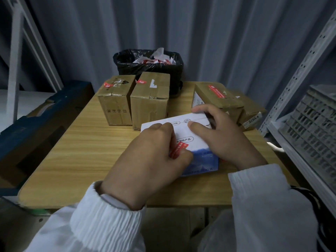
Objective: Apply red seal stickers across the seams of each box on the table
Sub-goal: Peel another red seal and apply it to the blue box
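Print I'm reading
I'm reading "4004" on the rightmost brown box point(251, 106)'s label point(253, 119) and "片划伤产品" on the white box point(182, 132).

The table point(72, 151) shows smooth, pale wood grain. The brown boxes point(116, 106) at upper centre are matt, creased cardboard; the white box point(192, 131) is smooth printed card. The bin liner point(151, 70) at top is shiny, crinkled black plastic. The sleeve cuffs point(105, 224) are ribbed white cloth.
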